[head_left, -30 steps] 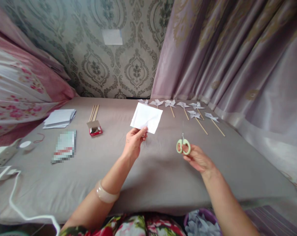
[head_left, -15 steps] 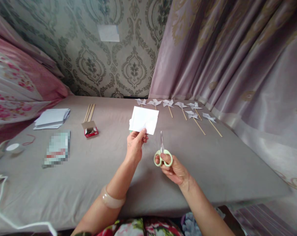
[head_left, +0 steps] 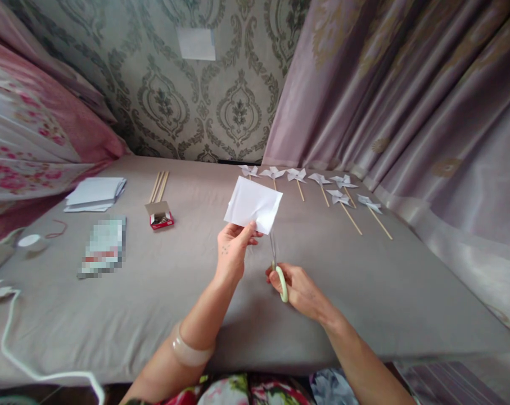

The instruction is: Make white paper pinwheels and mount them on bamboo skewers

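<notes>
A square sheet of white paper (head_left: 253, 203) is pinched by my left hand (head_left: 233, 250) at its lower edge, thumb on the near face. Light creases run across the sheet near the thumb. My right hand (head_left: 299, 289) grips a pair of scissors (head_left: 283, 284) by its pale green handles, one finger loop seen edge-on. The narrow metal blades point up, their tips close to the paper's lower right corner. Whether the tips touch the paper I cannot tell. Both hands are above the grey cloth of the table (head_left: 187, 315).
Several paper pinwheels on sticks (head_left: 296, 175) lie at the back right. To the left are a stack of paper (head_left: 95, 193), wooden sticks (head_left: 158, 187), a red box of small metal pieces (head_left: 161, 218), a blurred packet (head_left: 103, 247), white tape roll (head_left: 31, 243) and a white cable (head_left: 39, 376).
The paper has tilted clockwise in my left hand. My right hand has turned the scissors edge-on and brought the blades nearer the paper's lower right corner. The view has shifted slightly.
</notes>
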`<move>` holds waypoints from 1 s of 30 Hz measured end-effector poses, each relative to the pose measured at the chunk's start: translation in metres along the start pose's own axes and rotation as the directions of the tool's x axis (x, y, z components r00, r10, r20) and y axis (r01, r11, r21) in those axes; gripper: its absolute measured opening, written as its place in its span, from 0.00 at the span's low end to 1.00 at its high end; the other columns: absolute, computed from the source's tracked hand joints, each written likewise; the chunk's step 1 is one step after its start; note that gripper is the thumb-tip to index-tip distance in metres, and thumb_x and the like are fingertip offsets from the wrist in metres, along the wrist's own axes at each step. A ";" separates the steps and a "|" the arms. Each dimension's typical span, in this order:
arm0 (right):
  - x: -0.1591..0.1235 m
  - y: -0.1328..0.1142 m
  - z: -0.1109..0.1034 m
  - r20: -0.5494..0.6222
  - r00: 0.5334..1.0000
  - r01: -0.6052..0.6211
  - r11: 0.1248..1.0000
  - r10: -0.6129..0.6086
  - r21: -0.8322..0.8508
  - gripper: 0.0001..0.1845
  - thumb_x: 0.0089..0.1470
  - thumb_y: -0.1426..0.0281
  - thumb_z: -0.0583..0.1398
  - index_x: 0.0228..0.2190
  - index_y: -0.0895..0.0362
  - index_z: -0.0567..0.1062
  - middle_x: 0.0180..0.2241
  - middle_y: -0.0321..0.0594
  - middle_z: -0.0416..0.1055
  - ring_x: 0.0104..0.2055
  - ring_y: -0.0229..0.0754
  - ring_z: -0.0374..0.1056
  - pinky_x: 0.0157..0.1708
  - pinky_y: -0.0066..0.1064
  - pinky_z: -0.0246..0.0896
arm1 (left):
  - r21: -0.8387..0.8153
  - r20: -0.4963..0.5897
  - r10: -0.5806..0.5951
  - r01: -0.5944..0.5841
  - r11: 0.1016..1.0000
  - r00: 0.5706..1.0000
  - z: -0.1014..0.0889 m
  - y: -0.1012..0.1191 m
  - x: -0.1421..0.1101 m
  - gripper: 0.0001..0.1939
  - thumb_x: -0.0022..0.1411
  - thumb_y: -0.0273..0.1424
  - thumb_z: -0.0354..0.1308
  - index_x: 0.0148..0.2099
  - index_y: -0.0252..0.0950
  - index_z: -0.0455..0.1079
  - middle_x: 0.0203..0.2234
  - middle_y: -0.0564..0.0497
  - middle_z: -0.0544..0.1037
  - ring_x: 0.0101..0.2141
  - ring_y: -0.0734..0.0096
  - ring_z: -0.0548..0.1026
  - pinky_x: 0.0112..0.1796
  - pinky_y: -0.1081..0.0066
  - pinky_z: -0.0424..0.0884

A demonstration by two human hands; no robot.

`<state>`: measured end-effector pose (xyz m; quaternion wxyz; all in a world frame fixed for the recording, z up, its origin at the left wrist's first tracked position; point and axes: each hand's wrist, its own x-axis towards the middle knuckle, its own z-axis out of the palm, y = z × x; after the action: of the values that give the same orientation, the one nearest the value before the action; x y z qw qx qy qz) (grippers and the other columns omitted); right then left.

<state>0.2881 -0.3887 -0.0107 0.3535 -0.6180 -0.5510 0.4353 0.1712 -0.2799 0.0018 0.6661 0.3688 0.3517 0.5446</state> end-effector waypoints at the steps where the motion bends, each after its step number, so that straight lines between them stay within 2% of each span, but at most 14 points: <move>1: 0.001 -0.001 0.001 0.008 1.000 -0.002 1.000 0.002 0.012 0.24 0.52 0.49 0.56 0.28 0.60 0.71 0.22 0.33 0.61 0.24 0.33 0.54 0.23 0.26 0.49 | 0.002 0.001 0.002 -0.002 1.000 1.000 0.000 0.000 0.000 0.17 0.42 0.37 0.68 0.32 0.31 0.71 0.22 0.52 0.75 0.22 0.74 0.74 0.24 0.75 0.65; 6: 0.007 -0.005 -0.003 0.036 0.999 -0.021 0.998 0.019 0.056 0.25 0.50 0.49 0.58 0.25 0.60 0.72 0.21 0.34 0.64 0.22 0.32 0.53 0.21 0.26 0.47 | 0.018 0.031 -0.028 0.027 0.999 0.999 0.000 0.003 -0.002 0.21 0.42 0.38 0.68 0.36 0.31 0.70 0.24 0.50 0.76 0.22 0.72 0.74 0.22 0.75 0.65; 12: 0.008 -0.012 -0.012 0.075 0.997 -0.032 0.996 0.025 0.088 0.30 0.47 0.45 0.57 0.23 0.62 0.73 0.21 0.39 0.68 0.22 0.33 0.56 0.21 0.26 0.49 | 0.025 0.051 -0.041 0.039 0.999 0.998 -0.001 0.005 -0.003 0.20 0.42 0.38 0.68 0.35 0.31 0.70 0.23 0.50 0.76 0.22 0.71 0.75 0.22 0.75 0.67; 18: 0.007 -0.015 -0.012 0.061 0.997 -0.054 0.991 0.047 0.124 0.31 0.44 0.43 0.59 0.22 0.61 0.74 0.21 0.41 0.71 0.21 0.34 0.59 0.21 0.26 0.53 | 0.028 0.063 -0.039 0.038 0.999 0.997 -0.003 0.003 -0.001 0.21 0.42 0.39 0.68 0.35 0.31 0.71 0.22 0.50 0.75 0.22 0.70 0.75 0.23 0.74 0.68; 22: 0.006 -0.013 -0.010 0.046 0.997 -0.063 0.989 0.058 0.135 0.28 0.44 0.46 0.60 0.21 0.61 0.73 0.20 0.40 0.70 0.23 0.35 0.62 0.22 0.26 0.54 | 0.020 0.057 -0.042 0.041 0.999 0.997 -0.003 0.003 -0.002 0.20 0.42 0.39 0.69 0.34 0.31 0.71 0.21 0.51 0.75 0.22 0.71 0.75 0.23 0.74 0.69; 30: 0.006 -0.012 -0.008 0.001 0.997 -0.076 0.989 0.076 0.126 0.21 0.45 0.53 0.63 0.20 0.60 0.72 0.19 0.37 0.68 0.22 0.33 0.58 0.21 0.26 0.52 | 0.023 0.043 -0.052 0.051 0.998 0.998 0.000 0.004 -0.005 0.22 0.39 0.40 0.70 0.34 0.31 0.71 0.20 0.51 0.75 0.21 0.71 0.74 0.24 0.73 0.70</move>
<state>0.2912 -0.3808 0.0019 0.3762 -0.6158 -0.4978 0.4812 0.1690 -0.2840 0.0057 0.6834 0.3785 0.3527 0.5151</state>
